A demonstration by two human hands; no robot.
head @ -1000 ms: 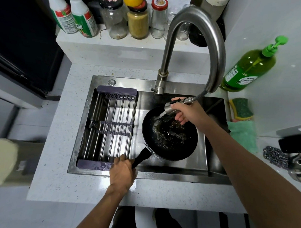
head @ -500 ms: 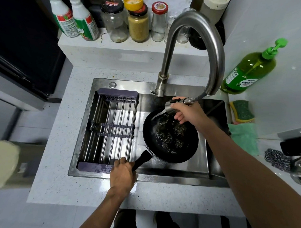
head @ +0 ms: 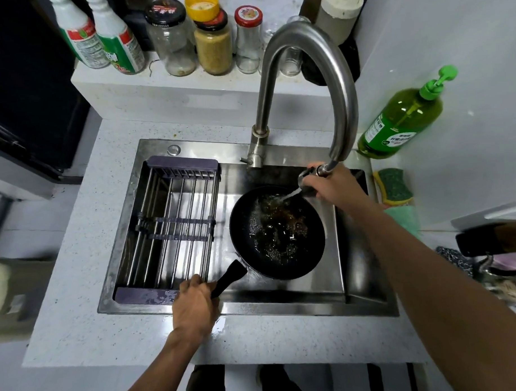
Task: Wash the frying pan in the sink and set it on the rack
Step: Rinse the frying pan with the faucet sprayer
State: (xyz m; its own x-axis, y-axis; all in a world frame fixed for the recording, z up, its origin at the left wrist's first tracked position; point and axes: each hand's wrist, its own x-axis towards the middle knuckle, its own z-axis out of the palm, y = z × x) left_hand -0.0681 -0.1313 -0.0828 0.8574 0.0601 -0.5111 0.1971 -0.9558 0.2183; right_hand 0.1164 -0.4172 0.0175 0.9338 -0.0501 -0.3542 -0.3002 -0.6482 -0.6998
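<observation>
**Over the sink basin: rinsing the pan**

Low in the sink (head: 368, 282), the frying pan (head: 277, 232) takes spray. Left hand (head: 195, 307) wraps its handle; right hand (head: 334, 184) grips the sprayer head (head: 306, 183). Best sweep the stream across, tilting to drain away from the rack (head: 170, 224).

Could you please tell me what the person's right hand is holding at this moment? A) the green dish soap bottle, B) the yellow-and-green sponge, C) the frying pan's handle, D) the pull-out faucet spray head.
D: the right hand grips the pull-out spray head and aims its water into the frying pan, while the left hand holds the pan's handle.
</observation>
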